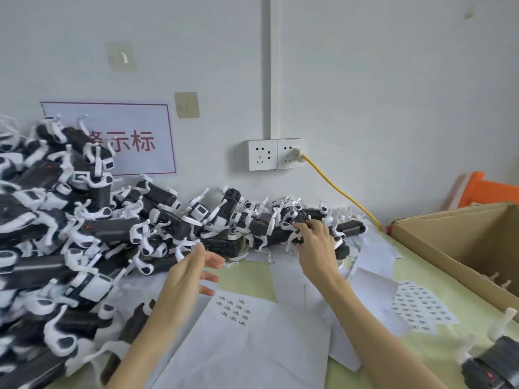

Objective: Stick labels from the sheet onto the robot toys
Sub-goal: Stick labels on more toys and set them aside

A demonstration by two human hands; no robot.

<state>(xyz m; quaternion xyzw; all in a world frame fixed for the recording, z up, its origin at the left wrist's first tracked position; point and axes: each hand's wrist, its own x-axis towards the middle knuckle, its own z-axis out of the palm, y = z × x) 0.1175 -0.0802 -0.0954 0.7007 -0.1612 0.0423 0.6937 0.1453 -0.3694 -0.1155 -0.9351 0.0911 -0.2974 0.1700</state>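
Note:
A big heap of black-and-white robot toys (pixel 84 220) covers the left of the table and runs along the wall. My right hand (pixel 314 242) reaches into the far end of the heap, its fingers curled round a black toy (pixel 299 219) there. My left hand (pixel 193 273) hovers above the table beside the heap, fingers spread and holding nothing. A white label sheet (pixel 233 310) with several small printed labels lies below my left hand. A second label sheet (pixel 421 307) lies to the right.
Peeled white backing papers (pixel 373 256) lie scattered across the green table (pixel 250 279). A cardboard box (pixel 463 242) stands at the right with toys inside. Another toy (pixel 494 360) lies at the bottom right. A yellow cable (pixel 337 186) runs from the wall socket (pixel 276 154).

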